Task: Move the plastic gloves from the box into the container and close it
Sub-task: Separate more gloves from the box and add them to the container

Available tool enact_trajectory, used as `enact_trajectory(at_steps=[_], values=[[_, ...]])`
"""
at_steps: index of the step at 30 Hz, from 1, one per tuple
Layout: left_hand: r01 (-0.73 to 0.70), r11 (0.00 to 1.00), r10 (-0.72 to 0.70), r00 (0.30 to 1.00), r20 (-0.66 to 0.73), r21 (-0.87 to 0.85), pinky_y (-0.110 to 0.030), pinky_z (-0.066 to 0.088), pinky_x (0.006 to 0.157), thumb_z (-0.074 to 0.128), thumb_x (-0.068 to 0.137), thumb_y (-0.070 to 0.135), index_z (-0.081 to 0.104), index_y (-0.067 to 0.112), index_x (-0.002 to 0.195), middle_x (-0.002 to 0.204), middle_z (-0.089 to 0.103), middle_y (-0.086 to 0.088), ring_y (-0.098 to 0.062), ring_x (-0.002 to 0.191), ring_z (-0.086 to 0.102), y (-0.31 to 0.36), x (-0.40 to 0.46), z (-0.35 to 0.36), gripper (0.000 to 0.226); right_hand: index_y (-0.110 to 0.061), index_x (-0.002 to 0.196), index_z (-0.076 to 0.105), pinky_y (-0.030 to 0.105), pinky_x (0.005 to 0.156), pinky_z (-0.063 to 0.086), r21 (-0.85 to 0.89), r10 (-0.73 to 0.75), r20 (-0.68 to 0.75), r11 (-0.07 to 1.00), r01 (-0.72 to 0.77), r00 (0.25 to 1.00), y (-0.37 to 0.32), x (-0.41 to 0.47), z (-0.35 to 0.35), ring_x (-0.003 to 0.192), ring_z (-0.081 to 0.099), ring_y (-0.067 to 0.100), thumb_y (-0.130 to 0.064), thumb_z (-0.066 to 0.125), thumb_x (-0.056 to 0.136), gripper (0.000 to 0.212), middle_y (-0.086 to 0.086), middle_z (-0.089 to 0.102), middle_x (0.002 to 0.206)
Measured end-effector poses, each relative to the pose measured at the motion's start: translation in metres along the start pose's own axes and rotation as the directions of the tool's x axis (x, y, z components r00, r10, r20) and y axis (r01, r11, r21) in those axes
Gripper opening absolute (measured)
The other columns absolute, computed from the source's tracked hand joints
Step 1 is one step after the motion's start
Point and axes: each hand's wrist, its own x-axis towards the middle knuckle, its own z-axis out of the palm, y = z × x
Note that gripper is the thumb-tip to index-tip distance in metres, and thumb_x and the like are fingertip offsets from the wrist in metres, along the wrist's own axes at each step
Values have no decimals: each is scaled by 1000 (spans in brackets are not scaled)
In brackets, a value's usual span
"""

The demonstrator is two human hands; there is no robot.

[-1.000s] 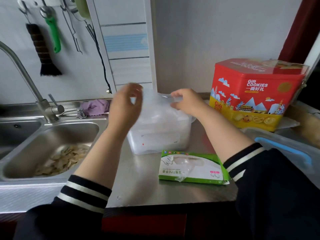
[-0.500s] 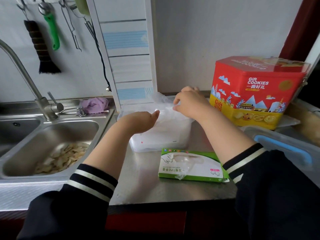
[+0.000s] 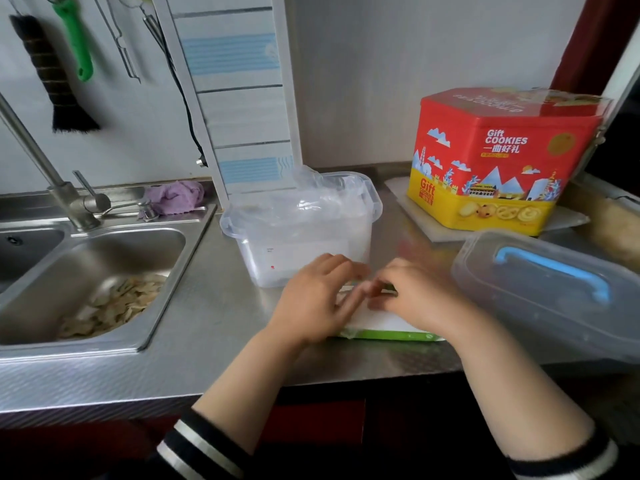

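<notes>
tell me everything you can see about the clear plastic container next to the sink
The clear plastic container is a rectangular tub of translucent, frosted-looking plastic with rounded corners and a thick rim. It stands upright and open on the steel counter, just right of the sink. Crumpled clear plastic gloves fill it and bulge above the rim at the back. A small red dot marks its front wall. The left hand covers its lower front corner; contact is unclear. Its lid with a blue handle lies apart to the right.
</notes>
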Motion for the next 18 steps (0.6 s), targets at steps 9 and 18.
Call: enact_trajectory(at_steps=[9,18], values=[[270,947,-210,930,301,-175,-32,38,103,25,93,44,53,17,131,128,61,6,-12,119,51,-5,-14,15,54,-35,117,65,36,102,33,-216,-4,-83,976,-14,997,-3,-20,24,131,31,25,-40,41,101,29,-8,25,157],[255,964,-221,926,306,-77,-38,39,101,29,76,30,52,16,130,127,61,3,-18,116,52,-5,-19,22,61,-26,78,72,36,94,42,27,54,-204,998,-49,978,-7,-18,25,115,51,19,-22,58,90,19,-15,56,133]])
